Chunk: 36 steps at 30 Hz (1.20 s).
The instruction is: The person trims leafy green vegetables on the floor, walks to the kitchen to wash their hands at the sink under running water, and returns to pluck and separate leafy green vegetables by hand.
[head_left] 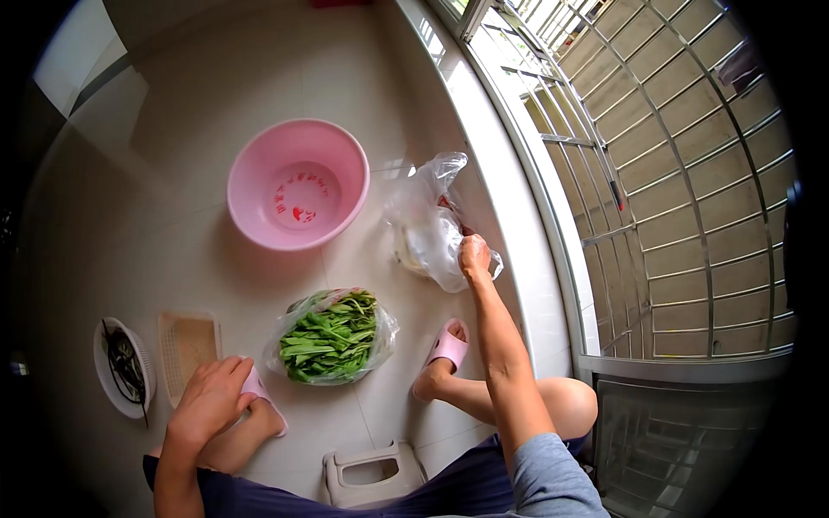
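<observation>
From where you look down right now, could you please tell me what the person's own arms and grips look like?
The left grip and right grip are bare, with no glove, watch or bracelet visible. A short, plain grey sleeve shows on the right arm, none on the left arm.

The floor (173, 250) is of pale shiny tiles. On it stands a beige stool (373, 493) with an opening in its top, near the lower edge of the view. There are also two pink slippers (448, 345). At the right, metal bars (707, 259) cross the window, and beyond them is a beige wall (682, 203).
</observation>
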Available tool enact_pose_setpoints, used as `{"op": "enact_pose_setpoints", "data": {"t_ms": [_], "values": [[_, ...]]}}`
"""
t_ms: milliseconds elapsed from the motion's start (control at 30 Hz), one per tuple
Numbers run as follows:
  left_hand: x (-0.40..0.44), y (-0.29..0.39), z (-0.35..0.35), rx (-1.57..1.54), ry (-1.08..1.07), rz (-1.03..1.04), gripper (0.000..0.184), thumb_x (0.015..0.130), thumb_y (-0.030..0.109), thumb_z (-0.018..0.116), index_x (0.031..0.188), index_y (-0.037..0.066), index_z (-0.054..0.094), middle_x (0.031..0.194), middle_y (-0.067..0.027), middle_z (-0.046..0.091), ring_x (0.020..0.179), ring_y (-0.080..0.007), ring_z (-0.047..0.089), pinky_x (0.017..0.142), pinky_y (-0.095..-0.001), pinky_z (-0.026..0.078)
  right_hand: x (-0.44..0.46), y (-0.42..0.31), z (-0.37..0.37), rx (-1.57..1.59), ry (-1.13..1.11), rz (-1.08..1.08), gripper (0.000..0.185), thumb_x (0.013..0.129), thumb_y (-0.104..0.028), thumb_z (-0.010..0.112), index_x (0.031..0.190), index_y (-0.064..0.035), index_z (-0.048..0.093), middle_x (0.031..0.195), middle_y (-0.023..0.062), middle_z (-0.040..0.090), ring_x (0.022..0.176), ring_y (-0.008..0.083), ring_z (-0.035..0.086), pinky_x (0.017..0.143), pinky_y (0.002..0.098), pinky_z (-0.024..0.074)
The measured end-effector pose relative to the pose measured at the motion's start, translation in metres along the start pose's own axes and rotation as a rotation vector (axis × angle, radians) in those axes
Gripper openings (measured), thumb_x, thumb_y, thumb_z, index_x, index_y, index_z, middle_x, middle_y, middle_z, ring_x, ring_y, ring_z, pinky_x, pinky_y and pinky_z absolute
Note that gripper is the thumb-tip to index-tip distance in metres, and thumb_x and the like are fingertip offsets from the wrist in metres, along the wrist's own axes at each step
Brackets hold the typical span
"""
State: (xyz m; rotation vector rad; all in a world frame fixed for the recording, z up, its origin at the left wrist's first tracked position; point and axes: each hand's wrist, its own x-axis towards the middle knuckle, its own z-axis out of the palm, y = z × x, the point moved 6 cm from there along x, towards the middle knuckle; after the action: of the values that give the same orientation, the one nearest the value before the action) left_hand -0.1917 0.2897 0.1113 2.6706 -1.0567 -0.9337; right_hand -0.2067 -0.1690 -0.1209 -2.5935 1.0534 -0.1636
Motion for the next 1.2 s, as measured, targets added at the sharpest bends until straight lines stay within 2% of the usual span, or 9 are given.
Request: {"op": "enact_pose_setpoints", "data": {"t_ms": [33, 267, 500, 567, 633, 800, 1067, 1167, 1200], "values": [[0.0, 0.0, 0.001, -0.007, 0.001, 0.003, 0.04, 0.066, 0.015, 0.057, 0.101, 0.002, 0.045, 0.097, -0.0125, 0.049, 0.09, -0.0281, 0.046, 0.079, -0.0334, 0.035, -0.001, -0.006, -0.004, -0.062, 0.028, -0.109, 0.014, 0.065, -0.009, 0.047, 0.068, -0.0028, 0.06, 0.079, 0.0154, 0.055, 0.076, 0.0315, 0.054, 0.067, 0.0377, 0.0435], [-0.001, 0.001, -0.002, 0.013, 0.015, 0.031, 0.039, 0.066, 0.015, 0.057, 0.101, 0.002, 0.045, 0.093, -0.0115, 0.05, 0.084, -0.0277, 0.048, 0.075, -0.034, 0.037, -0.019, -0.019, -0.038, -0.044, 0.108, -0.093, 0.011, 0.061, -0.016, 0.06, 0.061, -0.0054, 0.059, 0.071, 0.0096, 0.055, 0.069, 0.0269, 0.054, 0.062, 0.036, 0.0437], [-0.004, 0.002, -0.003, 0.015, 0.05, 0.051, 0.038, 0.067, 0.017, 0.057, 0.101, 0.003, 0.046, 0.087, -0.0113, 0.049, 0.08, -0.0275, 0.049, 0.072, -0.0345, 0.038, -0.037, -0.007, -0.044, 0.032, -0.016, -0.011, 0.021, 0.065, -0.027, 0.062, 0.07, -0.0064, 0.062, 0.079, 0.0106, 0.058, 0.066, 0.0226, 0.055, 0.059, 0.0325, 0.0453], [-0.005, 0.002, -0.004, 0.011, 0.053, 0.043, 0.038, 0.067, 0.017, 0.057, 0.101, 0.003, 0.046, 0.087, -0.0112, 0.049, 0.08, -0.0276, 0.049, 0.072, -0.0345, 0.038, -0.047, 0.006, -0.032, 0.937, -0.164, 0.379, 0.035, 0.074, -0.035, 0.054, 0.082, -0.0013, 0.06, 0.082, 0.0114, 0.058, 0.066, 0.0197, 0.055, 0.058, 0.0296, 0.047], [-0.007, 0.003, -0.007, 0.018, 0.074, 0.038, 0.038, 0.067, 0.017, 0.057, 0.101, 0.003, 0.046, 0.088, -0.0109, 0.049, 0.081, -0.0275, 0.048, 0.073, -0.0344, 0.038, -0.057, 0.004, -0.03, 1.44, -0.323, 0.572, 0.044, 0.083, -0.034, 0.038, 0.097, 0.0056, 0.05, 0.085, 0.0116, 0.056, 0.072, 0.0185, 0.054, 0.066, 0.0281, 0.0467], [-0.01, 0.004, -0.009, 0.027, 0.111, 0.056, 0.036, 0.068, 0.017, 0.057, 0.1, 0.003, 0.046, 0.088, -0.0108, 0.049, 0.082, -0.0274, 0.048, 0.074, -0.0342, 0.037, -0.06, -0.011, -0.039, 1.937, -0.493, 0.531, 0.034, 0.082, -0.026, 0.042, 0.094, 0.0049, 0.052, 0.084, 0.0126, 0.057, 0.077, 0.0199, 0.054, 0.071, 0.0289, 0.0459], [-0.007, 0.0, -0.007, 0.024, 0.084, 0.029, 0.036, 0.069, 0.018, 0.056, 0.099, 0.003, 0.046, 0.089, -0.0106, 0.049, 0.085, -0.0271, 0.047, 0.075, -0.034, 0.037, -0.054, -0.018, -0.048, 1.728, -0.418, 0.456, 0.027, 0.074, -0.018, 0.052, 0.089, 0.0042, 0.055, 0.081, 0.0112, 0.058, 0.071, 0.0194, 0.055, 0.067, 0.0283, 0.047], [-0.007, 0.0, -0.005, 0.036, 0.073, 0.034, 0.036, 0.069, 0.018, 0.056, 0.1, 0.004, 0.046, 0.09, -0.0105, 0.049, 0.085, -0.0272, 0.047, 0.076, -0.0341, 0.037, -0.046, -0.019, -0.063, 0.491, -0.023, -0.105, 0.023, 0.067, -0.016, 0.059, 0.085, -0.0022, 0.059, 0.079, 0.0138, 0.057, 0.071, 0.023, 0.056, 0.066, 0.0301, 0.0455], [-0.006, -0.001, -0.004, 0.036, 0.082, 0.037, 0.036, 0.069, 0.018, 0.056, 0.1, 0.004, 0.045, 0.09, -0.0106, 0.049, 0.085, -0.0273, 0.047, 0.076, -0.0341, 0.037, -0.05, -0.019, -0.061, 0.275, 0.018, -0.18, 0.024, 0.065, -0.017, 0.061, 0.083, -0.0013, 0.059, 0.077, 0.0129, 0.057, 0.07, 0.0238, 0.056, 0.066, 0.0308, 0.0452]]}}
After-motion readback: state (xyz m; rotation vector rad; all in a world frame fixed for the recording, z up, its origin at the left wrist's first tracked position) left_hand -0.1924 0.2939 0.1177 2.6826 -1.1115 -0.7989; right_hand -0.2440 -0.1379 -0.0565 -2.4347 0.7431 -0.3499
